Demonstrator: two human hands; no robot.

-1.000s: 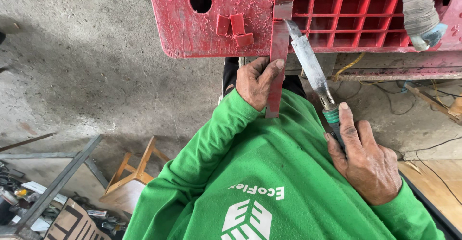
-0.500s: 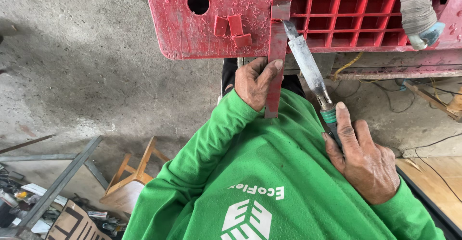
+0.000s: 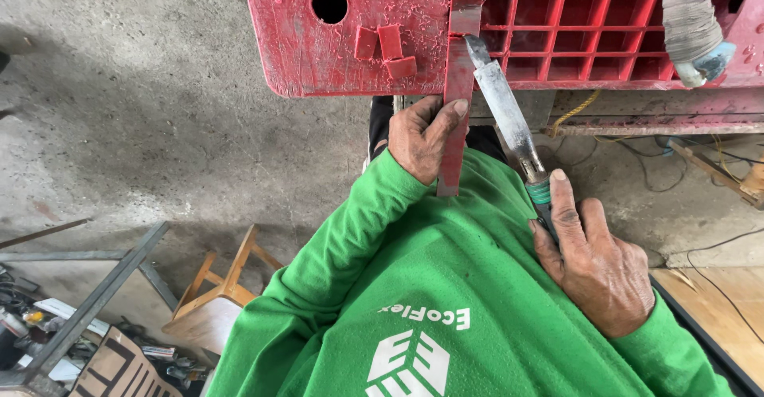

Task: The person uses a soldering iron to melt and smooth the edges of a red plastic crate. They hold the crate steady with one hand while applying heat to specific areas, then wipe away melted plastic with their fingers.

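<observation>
The left hand [image 3: 420, 136] is closed around a narrow red strip [image 3: 455, 118], thumb pressed along its edge; the strip hangs down from the lower edge of a red plastic crate [image 3: 358, 31] and ends over the green sleeve. The right hand [image 3: 593, 266] is wrapped around the green-taped handle of a knife [image 3: 509, 118], forefinger laid out straight along the handle. The blade slants up and to the left, its tip touching the strip just where the strip meets the crate's edge.

Edges and room: the crate fills the top of the view. Its left part is a solid, scarred wall with 1 round hole [image 3: 329, 3] and 3 small loose-looking red tabs beside it; its right part is an open grid of square cells. Left of the hands lies bare concrete floor [image 3: 143, 126]. A cloth-wrapped tool handle [image 3: 688, 19] rests on the crate at the upper right.

Contents: I cannot tell what the grid cells hold.

At the lower left stand a small wooden stool [image 3: 219, 286] and a grey metal frame [image 3: 95, 301]. The green shirt carries a white emblem on its chest.
</observation>
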